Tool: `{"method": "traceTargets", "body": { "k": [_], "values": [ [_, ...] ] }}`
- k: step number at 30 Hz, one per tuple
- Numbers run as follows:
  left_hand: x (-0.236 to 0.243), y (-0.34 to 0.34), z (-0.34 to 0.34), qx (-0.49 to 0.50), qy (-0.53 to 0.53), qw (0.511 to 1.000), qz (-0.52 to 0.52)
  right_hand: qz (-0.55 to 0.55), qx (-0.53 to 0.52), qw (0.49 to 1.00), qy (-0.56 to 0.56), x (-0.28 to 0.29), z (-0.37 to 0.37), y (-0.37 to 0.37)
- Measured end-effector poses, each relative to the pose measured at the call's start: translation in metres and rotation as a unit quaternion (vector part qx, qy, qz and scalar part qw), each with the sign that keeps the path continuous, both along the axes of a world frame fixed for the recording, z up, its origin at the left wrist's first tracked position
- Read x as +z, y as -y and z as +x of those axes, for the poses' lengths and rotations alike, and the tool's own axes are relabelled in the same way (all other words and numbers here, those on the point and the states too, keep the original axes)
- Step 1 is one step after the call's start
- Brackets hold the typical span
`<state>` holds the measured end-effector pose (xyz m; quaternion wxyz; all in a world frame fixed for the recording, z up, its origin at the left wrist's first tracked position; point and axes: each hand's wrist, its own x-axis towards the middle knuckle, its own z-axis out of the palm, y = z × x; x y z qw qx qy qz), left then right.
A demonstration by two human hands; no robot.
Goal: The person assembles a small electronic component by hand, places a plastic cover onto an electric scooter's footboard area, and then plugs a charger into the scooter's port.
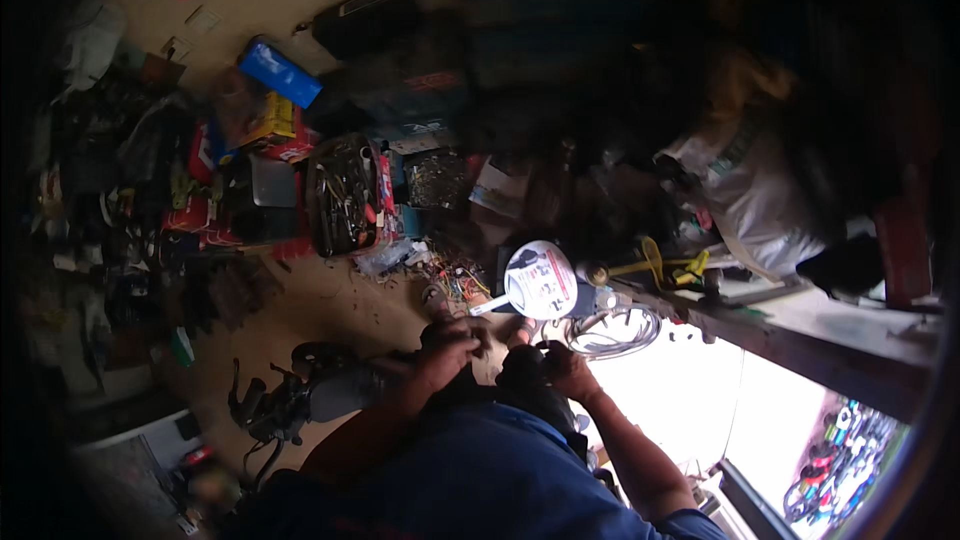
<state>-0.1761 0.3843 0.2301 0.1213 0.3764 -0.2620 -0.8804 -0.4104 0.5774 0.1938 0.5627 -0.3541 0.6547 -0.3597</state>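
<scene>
Down in front of the blue shirt (pixel 500 475), the left hand (pixel 450 352) is hanging with its fingers partly curled, and whether it is gripping anything we cannot tell in this gloom. Over on the other side, the right hand (pixel 570 372) is bending its fingers beside a dark shape, its hold also impossible to make out. Just beyond them both, a round white fan (pixel 541 282) is showing its printed face, its handle pointing back toward the left hand! Tangled coloured wires (pixel 458 282) are lying on the floor left of it, a looped cable (pixel 625 337) is sitting to its right, and farther off a bin of tools (pixel 345 202) is standing crammed full, with a blue box (pixel 280 72) leaning beyond.
</scene>
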Motion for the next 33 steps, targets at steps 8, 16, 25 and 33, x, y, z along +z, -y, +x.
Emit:
{"method": "traceTargets", "body": {
  "k": [8, 16, 25, 33],
  "values": [
    [0.094, 0.015, -0.021, 0.02, -0.232, 0.971, 0.054, 0.227, -0.161, 0.96, -0.04, -0.123, 0.004, -0.152],
    [0.135, 0.024, -0.052, -0.103, -0.295, 0.95, 0.017, 0.329, -0.259, 0.903, -0.093, -0.112, 0.03, -0.217],
    [0.154, 0.027, -0.083, -0.215, -0.276, 0.937, 0.019, 0.309, -0.415, 0.853, -0.069, -0.09, 0.101, -0.237],
    [0.159, 0.013, -0.111, -0.281, -0.325, 0.902, 0.034, 0.309, -0.46, 0.827, -0.1, -0.057, 0.137, -0.272]
  ]
}}
